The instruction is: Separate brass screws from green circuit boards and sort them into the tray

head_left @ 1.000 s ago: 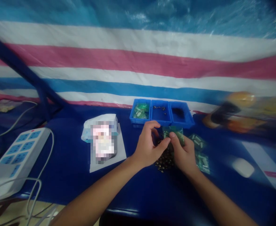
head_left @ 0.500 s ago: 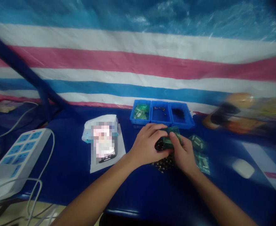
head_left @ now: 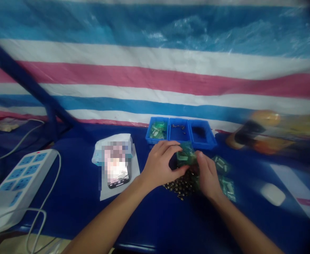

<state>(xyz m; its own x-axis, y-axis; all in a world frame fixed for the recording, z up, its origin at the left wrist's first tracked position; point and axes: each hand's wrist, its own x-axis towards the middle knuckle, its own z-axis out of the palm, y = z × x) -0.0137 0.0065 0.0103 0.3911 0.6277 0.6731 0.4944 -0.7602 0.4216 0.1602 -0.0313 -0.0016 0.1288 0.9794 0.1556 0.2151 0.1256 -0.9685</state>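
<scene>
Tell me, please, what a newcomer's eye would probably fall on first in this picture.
Probably the striped sheet, whose blue, white and red bands fill the background. Next, just right of centre, the left hand holds a green packet beside the right hand, near a heap of small brass-coloured parts. Beyond them stand three blue trays.

We can pass over the blue tabletop [head_left: 77, 176] between the power strip [head_left: 25, 173] and the phone [head_left: 119, 182]; ahead, blue bins [head_left: 180, 135] block us, green packets [head_left: 228, 188] beside our right hand [head_left: 209, 176].
</scene>
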